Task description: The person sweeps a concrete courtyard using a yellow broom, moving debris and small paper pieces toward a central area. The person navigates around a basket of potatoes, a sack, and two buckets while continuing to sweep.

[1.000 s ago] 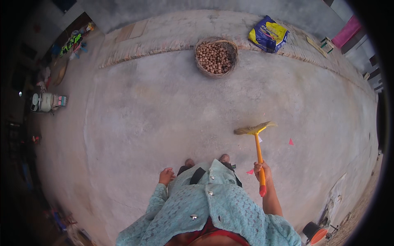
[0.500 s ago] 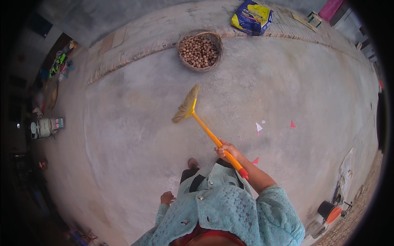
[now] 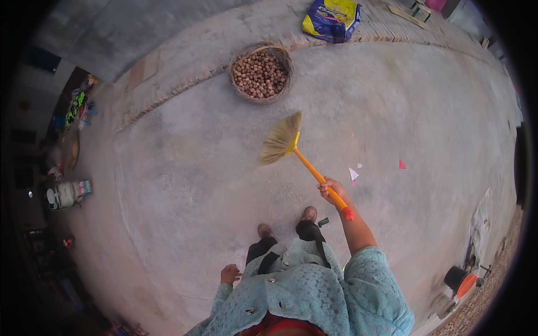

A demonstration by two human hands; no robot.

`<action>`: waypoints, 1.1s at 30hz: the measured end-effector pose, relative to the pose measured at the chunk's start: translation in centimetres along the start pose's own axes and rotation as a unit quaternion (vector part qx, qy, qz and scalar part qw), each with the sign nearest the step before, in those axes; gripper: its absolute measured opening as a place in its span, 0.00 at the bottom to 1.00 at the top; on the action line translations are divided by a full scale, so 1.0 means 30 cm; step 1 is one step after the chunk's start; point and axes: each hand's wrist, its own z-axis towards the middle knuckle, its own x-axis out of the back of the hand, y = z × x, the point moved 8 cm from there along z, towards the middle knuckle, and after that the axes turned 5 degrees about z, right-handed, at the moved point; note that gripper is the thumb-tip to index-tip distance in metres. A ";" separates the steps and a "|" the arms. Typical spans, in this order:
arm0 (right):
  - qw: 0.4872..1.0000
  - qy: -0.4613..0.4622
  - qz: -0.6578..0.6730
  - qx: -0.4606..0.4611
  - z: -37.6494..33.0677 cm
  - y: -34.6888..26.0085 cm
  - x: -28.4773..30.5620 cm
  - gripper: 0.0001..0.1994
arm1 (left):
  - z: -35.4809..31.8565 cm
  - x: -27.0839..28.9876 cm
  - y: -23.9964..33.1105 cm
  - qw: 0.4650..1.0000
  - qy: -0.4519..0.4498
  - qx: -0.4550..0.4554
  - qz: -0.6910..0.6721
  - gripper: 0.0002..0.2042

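Observation:
My right hand [image 3: 330, 190] grips the orange handle of a short broom [image 3: 283, 140]; its straw head points up and left over the concrete floor, well short of a woven basket [image 3: 259, 73] full of round brown nuts. My left hand [image 3: 230, 274] hangs by my side, holding nothing, fingers loosely curled. Small pink and white paper scraps [image 3: 354, 173] lie on the floor just right of the broom handle. My feet [image 3: 307, 214] show below the broom.
A blue and yellow sack [image 3: 332, 19] lies beyond the basket on a brick strip. A dark bucket with an orange lid [image 3: 460, 280] stands at the lower right. Clutter and a small appliance [image 3: 66, 193] line the left edge.
The broom swung from my right side across to the left in front of me and now sits a little higher. The view shifted, bringing basket and sack nearer the centre.

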 end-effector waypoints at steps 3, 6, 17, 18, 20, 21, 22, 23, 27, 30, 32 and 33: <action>0.997 -0.035 0.029 0.057 -0.215 -0.099 0.072 0.13 | -0.013 -0.060 0.090 0.999 0.013 0.007 0.044 0.14; 0.994 -0.026 0.059 0.087 -0.408 -0.169 0.194 0.12 | 0.003 -0.137 0.196 0.997 0.006 -0.009 0.077 0.14; 0.988 0.024 0.058 0.140 -0.808 -0.166 0.061 0.28 | 0.003 -0.321 0.414 0.988 0.015 -0.076 0.135 0.15; 0.989 0.030 0.052 0.138 -0.813 -0.163 0.042 0.31 | 0.003 -0.331 0.421 0.987 0.019 -0.081 0.140 0.15; 0.994 0.006 0.050 0.098 -0.789 -0.156 -0.017 0.31 | -0.001 -0.347 0.459 0.984 0.028 -0.101 0.143 0.14; 0.996 -0.006 0.048 0.077 -0.769 -0.157 -0.048 0.32 | -0.004 -0.348 0.466 0.986 0.032 -0.103 0.128 0.13; 0.997 -0.035 0.049 0.047 -0.737 -0.156 -0.088 0.32 | -0.006 -0.347 0.483 0.987 0.035 -0.108 0.115 0.13; 0.997 -0.056 0.058 0.022 -0.693 -0.158 -0.121 0.32 | -0.004 -0.353 0.497 0.988 0.035 -0.111 0.101 0.13; 0.989 -0.126 0.021 -0.073 -0.440 -0.158 -0.297 0.28 | 0.017 -0.404 0.611 0.965 0.034 -0.184 0.185 0.13; 0.984 -0.123 0.014 -0.129 -0.195 -0.165 -0.371 0.23 | 0.030 -0.544 0.771 0.899 0.033 -0.307 0.311 0.15; 0.978 -0.121 0.012 -0.172 -0.054 -0.183 -0.425 0.22 | 0.054 -0.650 0.857 0.884 0.009 -0.344 0.317 0.16; 0.980 -0.105 -0.018 -0.168 -0.005 -0.207 -0.422 0.21 | 0.075 -0.703 0.895 0.879 -0.010 -0.344 0.329 0.16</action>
